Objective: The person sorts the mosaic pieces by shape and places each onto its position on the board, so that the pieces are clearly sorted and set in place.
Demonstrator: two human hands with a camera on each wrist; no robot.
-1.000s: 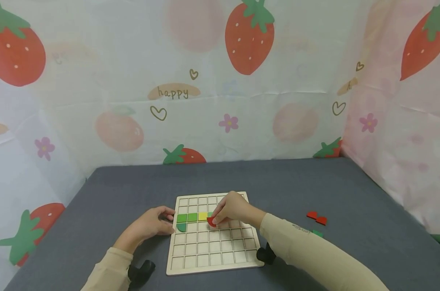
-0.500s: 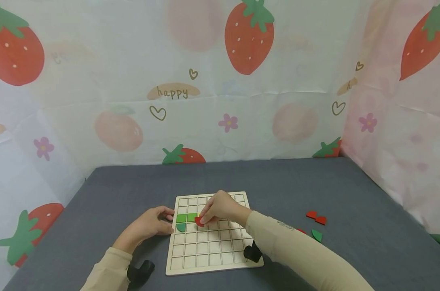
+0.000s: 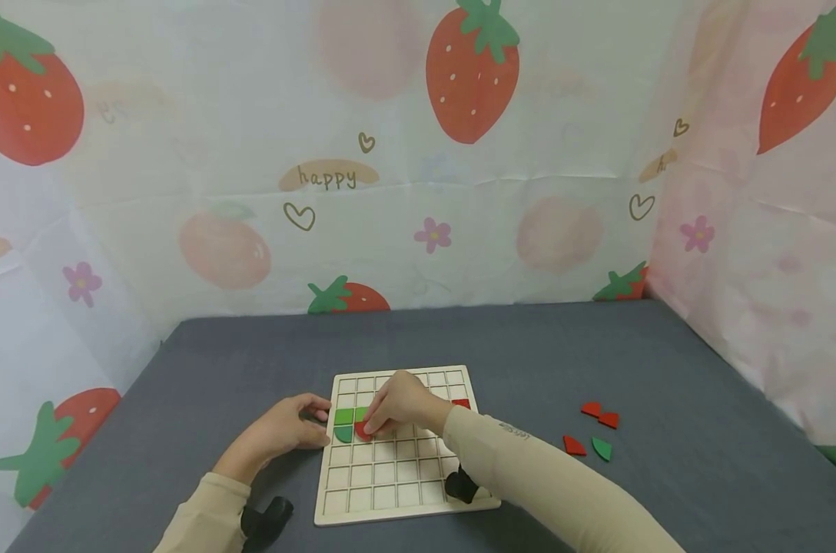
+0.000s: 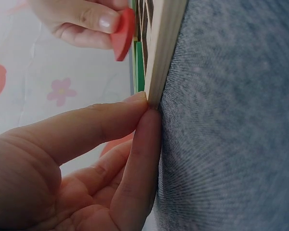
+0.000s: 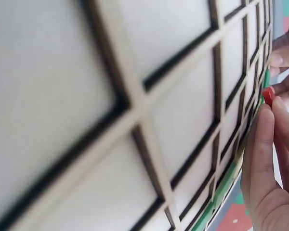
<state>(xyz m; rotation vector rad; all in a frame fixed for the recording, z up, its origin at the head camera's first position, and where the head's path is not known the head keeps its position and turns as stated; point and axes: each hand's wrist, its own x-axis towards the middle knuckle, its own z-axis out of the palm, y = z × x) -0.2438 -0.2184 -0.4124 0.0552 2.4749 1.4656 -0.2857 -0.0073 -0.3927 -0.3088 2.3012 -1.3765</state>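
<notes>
A wooden grid board [image 3: 379, 499] lies on the dark cloth. My left hand [image 3: 283, 430] pinches its left edge between thumb and finger, seen closely in the left wrist view. My right hand [image 3: 403, 405] pinches a red rounded piece [image 3: 361, 431], also visible as a red tile [image 4: 123, 36] in the left wrist view. The piece is just right of a dark green quarter-round piece [image 3: 343, 435] set in the board. Light green squares [image 3: 344, 416] fill cells in the row behind; the right hand hides the rest of that row.
Right of the board lie loose pieces: two touching red ones [image 3: 600, 415], another red piece [image 3: 574, 445] and a green leaf-shaped one [image 3: 602, 449]. A red piece [image 3: 462, 402] shows at the board's right side. A printed curtain [image 3: 418, 192] hangs behind the table.
My right hand has moved left across the board with the red piece and come down beside the dark green one. The left hand has stayed at the edge.
</notes>
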